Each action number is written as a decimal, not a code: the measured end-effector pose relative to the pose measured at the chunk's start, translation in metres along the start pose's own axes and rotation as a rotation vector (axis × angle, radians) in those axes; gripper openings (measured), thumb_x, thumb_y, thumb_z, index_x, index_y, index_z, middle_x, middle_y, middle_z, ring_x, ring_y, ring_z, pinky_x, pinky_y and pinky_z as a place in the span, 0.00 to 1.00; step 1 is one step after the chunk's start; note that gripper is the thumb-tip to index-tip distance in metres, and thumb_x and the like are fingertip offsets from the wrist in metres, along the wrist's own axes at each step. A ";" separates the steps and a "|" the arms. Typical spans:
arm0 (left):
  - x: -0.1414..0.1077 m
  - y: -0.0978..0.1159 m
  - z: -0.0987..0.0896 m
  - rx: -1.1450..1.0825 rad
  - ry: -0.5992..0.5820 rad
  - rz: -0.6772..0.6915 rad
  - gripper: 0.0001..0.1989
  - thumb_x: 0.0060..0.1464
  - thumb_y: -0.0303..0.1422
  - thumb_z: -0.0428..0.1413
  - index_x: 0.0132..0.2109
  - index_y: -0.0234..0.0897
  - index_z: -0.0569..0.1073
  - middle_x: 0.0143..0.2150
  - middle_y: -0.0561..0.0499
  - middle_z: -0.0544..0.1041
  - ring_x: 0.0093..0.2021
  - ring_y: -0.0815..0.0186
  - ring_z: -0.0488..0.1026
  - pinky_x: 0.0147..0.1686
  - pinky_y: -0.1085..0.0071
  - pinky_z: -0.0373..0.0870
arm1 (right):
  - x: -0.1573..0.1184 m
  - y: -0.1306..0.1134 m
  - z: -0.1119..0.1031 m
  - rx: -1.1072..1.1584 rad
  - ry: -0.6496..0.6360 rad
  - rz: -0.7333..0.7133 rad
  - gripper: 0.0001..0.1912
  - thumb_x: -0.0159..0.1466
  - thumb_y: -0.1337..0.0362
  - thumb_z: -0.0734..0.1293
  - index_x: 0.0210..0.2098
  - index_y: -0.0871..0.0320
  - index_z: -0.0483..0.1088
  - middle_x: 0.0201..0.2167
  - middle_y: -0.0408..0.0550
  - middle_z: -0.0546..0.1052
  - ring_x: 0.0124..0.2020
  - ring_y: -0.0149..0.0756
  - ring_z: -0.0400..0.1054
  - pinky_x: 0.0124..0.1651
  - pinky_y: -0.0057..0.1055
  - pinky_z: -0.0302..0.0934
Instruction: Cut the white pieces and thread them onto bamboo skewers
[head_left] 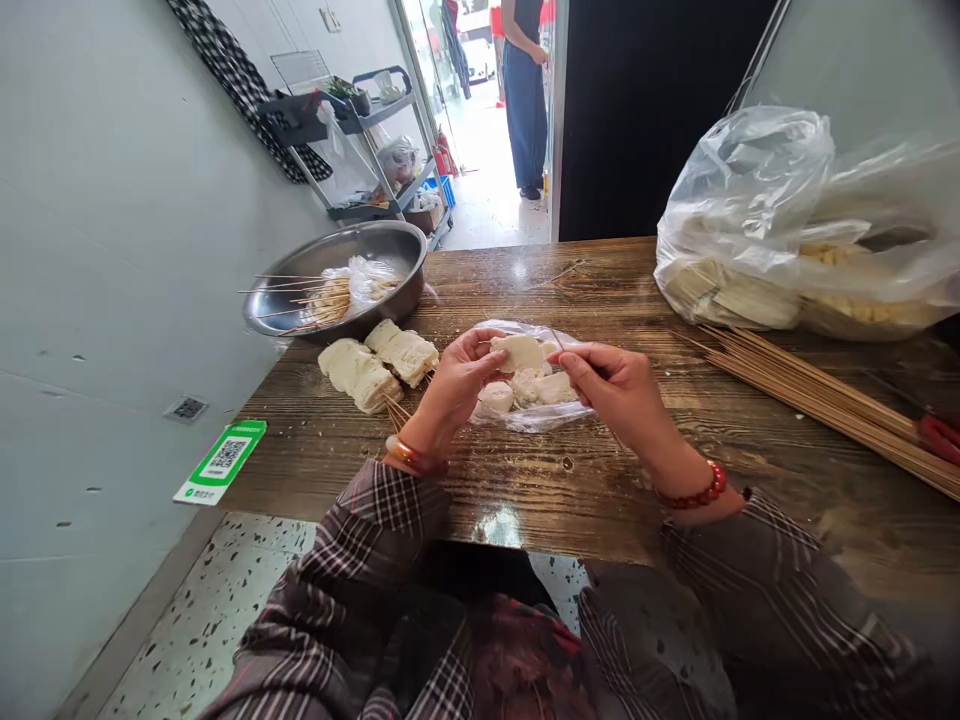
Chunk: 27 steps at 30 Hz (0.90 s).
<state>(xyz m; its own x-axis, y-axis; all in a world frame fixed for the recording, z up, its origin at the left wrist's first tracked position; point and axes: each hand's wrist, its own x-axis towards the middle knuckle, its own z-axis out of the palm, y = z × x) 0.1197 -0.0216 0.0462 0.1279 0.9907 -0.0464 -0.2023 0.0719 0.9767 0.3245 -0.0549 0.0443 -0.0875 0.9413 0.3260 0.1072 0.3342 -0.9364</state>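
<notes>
Between the thumb and fingers of my left hand point(466, 372) is a pale, flat, rounded food slice point(519, 352). My right hand point(611, 378) pinches a thin wooden skewer point(556, 342), its upper end close to the slice's right side; whether they touch I cannot tell. Beneath both hands lies an open clear plastic bag point(525, 424) with more pale food pieces point(553, 388) in it. To the left of my left hand, two bundles of skewered pale food point(358, 375) rest on the table, their sticks pointing toward my wrist.
A metal basin point(409, 262) at the back left holds skewers and a plastic bag. Loose skewers point(810, 400) lie on the wooden table point(525, 500) at right, below large filled plastic bags point(757, 220). Beyond are a shelf cart point(375, 150) and a person point(523, 110) at the doorway.
</notes>
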 end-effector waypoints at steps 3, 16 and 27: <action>0.001 0.005 -0.001 -0.163 -0.024 -0.070 0.21 0.44 0.30 0.69 0.47 0.35 0.75 0.45 0.47 0.81 0.41 0.66 0.80 0.40 0.70 0.78 | -0.004 0.002 0.009 -0.104 -0.090 -0.040 0.13 0.65 0.57 0.67 0.40 0.55 0.83 0.25 0.45 0.79 0.26 0.34 0.71 0.27 0.30 0.62; 0.001 -0.005 -0.006 -0.386 0.082 -0.154 0.05 0.57 0.28 0.61 0.41 0.32 0.77 0.42 0.45 0.82 0.37 0.66 0.81 0.41 0.70 0.80 | -0.014 0.013 0.021 -0.262 -0.191 -0.047 0.17 0.69 0.59 0.64 0.52 0.54 0.80 0.28 0.47 0.81 0.30 0.38 0.75 0.35 0.36 0.70; -0.003 -0.005 -0.005 -0.359 0.082 -0.101 0.06 0.54 0.26 0.63 0.41 0.32 0.76 0.41 0.46 0.82 0.40 0.65 0.82 0.44 0.66 0.80 | -0.015 0.012 0.022 -0.243 -0.181 -0.022 0.18 0.68 0.60 0.64 0.53 0.59 0.79 0.25 0.46 0.78 0.24 0.32 0.68 0.31 0.33 0.66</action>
<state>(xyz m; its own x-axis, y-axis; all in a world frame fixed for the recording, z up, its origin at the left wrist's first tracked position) 0.1155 -0.0243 0.0401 0.0893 0.9815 -0.1694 -0.5218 0.1910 0.8314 0.3052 -0.0665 0.0256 -0.2655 0.9174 0.2964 0.3354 0.3762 -0.8637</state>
